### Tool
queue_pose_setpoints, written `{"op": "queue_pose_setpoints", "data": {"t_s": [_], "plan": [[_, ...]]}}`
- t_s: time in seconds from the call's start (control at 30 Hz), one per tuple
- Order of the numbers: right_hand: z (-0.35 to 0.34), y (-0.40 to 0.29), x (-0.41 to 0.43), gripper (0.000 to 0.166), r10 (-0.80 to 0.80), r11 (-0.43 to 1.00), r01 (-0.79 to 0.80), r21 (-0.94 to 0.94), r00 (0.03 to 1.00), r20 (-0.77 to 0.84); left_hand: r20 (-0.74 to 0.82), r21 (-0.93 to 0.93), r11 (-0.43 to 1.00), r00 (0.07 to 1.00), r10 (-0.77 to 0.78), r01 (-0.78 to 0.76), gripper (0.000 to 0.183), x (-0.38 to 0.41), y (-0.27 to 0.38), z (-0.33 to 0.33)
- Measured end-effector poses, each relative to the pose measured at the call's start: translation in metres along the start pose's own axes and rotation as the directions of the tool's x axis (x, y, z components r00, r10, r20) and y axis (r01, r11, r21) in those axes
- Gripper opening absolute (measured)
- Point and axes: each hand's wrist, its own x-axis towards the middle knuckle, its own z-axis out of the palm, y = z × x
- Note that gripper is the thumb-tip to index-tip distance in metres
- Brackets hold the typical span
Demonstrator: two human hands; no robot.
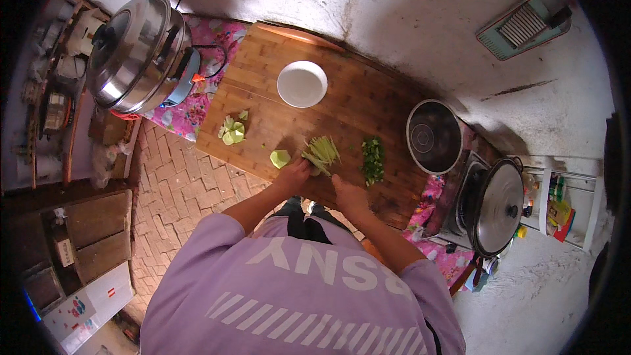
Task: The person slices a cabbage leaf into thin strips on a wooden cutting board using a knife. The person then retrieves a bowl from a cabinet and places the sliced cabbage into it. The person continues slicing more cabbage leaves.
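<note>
My left hand (pixel 295 176) presses on pale green vegetable pieces at the near edge of a wooden cutting board (pixel 266 66). My right hand (pixel 349 197) is closed around the handle of what looks like a kitchen knife, its blade (pixel 318 163) lying close to my left fingers. Thin pale green strips (pixel 323 149) are heaped just beyond the blade. A flat vegetable slice (pixel 280 159) rests left of my left hand, with more slices (pixel 232 131) farther left. Chopped dark green pieces (pixel 373 160) form a row to the right. Toward the back of the board stands a white bowl (pixel 302 84).
A steel steamer pot (pixel 133 54) stands left on floral cloth (pixel 190 108). On the right are a dark metal bowl (pixel 434 136) and a lidded pan (pixel 499 207) on a stove (pixel 466 197). A grater (pixel 522 24) hangs on the white wall.
</note>
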Motion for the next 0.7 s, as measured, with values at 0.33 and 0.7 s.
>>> {"op": "queue_pose_setpoints", "data": {"t_s": [0.33,0.7], "plan": [[0.008,0.009,0.011,0.021,0.000,0.997,0.003,0.081,0.999,-0.038,-0.026,-0.041,0.999,1.000,-0.006,0.005,0.028,-0.003,-0.002,0.006],[0.022,0.009,0.011,0.018,-0.020,0.996,0.033,0.084,0.989,-0.148,-0.033,0.013,1.000,0.999,-0.004,0.004,0.030,0.003,0.004,-0.006]]}}
